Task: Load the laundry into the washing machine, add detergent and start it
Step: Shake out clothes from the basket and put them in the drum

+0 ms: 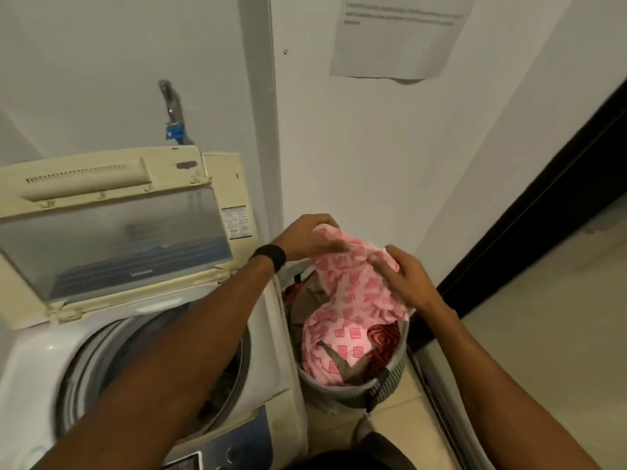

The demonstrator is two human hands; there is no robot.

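Over the laundry basket, which stands on the floor just beside the right side of the washing machine, both hands have hold of a pink cloth printed with darker pink squares. The left hand is closed around the cloth's top edge, fingers curled over a bunched fold, with a black band around that wrist. The right hand pinches the cloth a little lower and to the right, fingers bent and pressed into the fabric. The cloth hangs down from the two hands, and its lower part lies bunched inside the basket, so it is only partly lifted out. Under it in the basket lie a dark red patterned piece and some brownish clothes.

The washing machine is a top loader with its lid raised and leaning back against the wall; the lid has a clear window in a yellowed frame. The round drum is open, and the left forearm crosses over it; dark clothes show inside, though they are too dim to tell apart. Behind the machine a tap with a blue fitting sticks out of the wall. A sheet of paper with blurred print is stuck on the wall above the basket
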